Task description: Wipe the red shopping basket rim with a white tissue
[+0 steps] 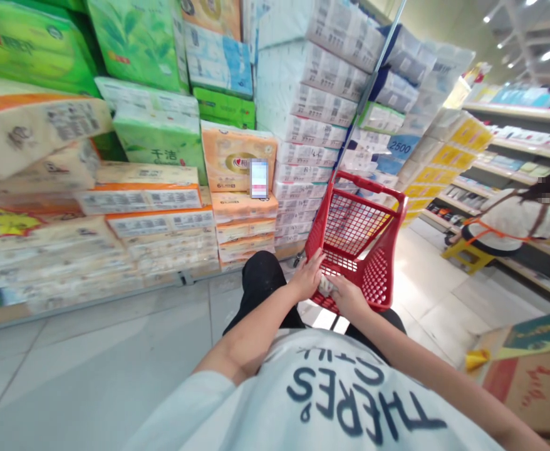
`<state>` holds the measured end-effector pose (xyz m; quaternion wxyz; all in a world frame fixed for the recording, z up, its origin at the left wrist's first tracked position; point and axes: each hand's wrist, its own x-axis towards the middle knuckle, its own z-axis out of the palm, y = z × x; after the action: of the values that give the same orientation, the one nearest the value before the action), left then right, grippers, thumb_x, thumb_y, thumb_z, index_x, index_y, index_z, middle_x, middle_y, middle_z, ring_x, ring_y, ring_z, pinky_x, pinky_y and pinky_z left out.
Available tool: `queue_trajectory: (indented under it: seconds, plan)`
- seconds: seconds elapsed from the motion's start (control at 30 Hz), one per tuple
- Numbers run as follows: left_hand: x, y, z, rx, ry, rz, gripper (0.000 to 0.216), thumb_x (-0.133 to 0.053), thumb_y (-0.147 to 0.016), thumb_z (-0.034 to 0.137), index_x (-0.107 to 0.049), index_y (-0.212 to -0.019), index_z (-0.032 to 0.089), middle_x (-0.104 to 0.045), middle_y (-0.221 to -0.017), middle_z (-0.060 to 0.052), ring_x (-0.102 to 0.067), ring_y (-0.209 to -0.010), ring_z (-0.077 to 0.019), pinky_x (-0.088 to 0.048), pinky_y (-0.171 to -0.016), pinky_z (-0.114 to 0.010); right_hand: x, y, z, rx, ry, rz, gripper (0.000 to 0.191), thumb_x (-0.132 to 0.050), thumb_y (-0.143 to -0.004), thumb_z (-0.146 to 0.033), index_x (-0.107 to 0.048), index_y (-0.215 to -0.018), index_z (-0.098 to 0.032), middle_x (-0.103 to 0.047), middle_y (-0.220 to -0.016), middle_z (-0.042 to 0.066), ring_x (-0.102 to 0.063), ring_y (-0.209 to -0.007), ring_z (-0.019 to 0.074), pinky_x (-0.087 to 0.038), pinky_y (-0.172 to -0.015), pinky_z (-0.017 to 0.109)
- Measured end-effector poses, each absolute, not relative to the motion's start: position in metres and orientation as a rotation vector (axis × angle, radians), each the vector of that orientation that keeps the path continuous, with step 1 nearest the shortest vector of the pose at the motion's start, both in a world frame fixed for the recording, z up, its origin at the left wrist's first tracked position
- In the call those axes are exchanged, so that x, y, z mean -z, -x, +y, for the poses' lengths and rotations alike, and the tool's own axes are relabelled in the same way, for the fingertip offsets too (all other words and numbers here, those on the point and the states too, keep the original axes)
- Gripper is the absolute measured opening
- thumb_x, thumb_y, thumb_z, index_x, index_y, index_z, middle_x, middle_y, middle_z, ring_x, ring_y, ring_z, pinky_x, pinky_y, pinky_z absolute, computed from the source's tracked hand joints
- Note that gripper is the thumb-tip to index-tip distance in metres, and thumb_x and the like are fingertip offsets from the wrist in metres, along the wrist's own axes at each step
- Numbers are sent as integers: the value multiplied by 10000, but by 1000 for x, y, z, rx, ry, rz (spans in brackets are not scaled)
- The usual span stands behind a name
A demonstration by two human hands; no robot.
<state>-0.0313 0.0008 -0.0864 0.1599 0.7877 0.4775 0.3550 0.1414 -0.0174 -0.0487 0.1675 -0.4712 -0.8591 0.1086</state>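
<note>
A red shopping cart (373, 207) stands in front of me on the shop floor, its mesh basket showing nothing inside. My left hand (309, 272) is wrapped over the near rim of the cart at the left. My right hand (346, 293) grips the same near rim just to the right of it, fingers curled round the handle. A small pale thing shows between the two hands; I cannot make it out.
Stacked packs of tissue and toilet paper (162, 144) fill the wall to the left and ahead. A person in white (514, 219) bends at shelves on the right beside a yellow stool (463, 254). Cardboard boxes (533, 376) lie at the lower right.
</note>
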Motion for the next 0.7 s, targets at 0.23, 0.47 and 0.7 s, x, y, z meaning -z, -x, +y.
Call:
queue_trajectory:
  seconds: [0.23, 0.47, 0.7]
  plan:
    - [90, 16, -15, -1090, -2241, 1193, 522, -253, -956, 233, -191, -1463, 129, -116, -1578, -153, -142, -1451, -178, -224, -1166, -452, 59, -161, -41, -233, 1378, -2399, 493, -428, -751, -61, -631, -1192, -147, -654, -1165, 101, -608, -1067, 213, -456, -971, 325]
    - [93, 13, -14, -1104, -2242, 1153, 512, -269, -951, 211, -216, -1457, 150, -130, -1579, -139, -165, -1448, -192, -221, -1169, -471, 64, -161, -47, -206, 1365, -2311, 499, -414, -743, -64, -644, -1173, -172, -655, -1169, 84, -599, -1083, 203, -453, -982, 328]
    - [94, 9, -17, -1131, -2242, 1092, 543, -316, -929, 180, -207, -1457, 115, -82, -1581, -162, -198, -1438, -222, -255, -1167, -446, 61, -165, -46, -286, 1407, -2321, 540, -409, -684, -55, -664, -1146, -173, -668, -1142, 78, -614, -1070, 196, -461, -964, 308]
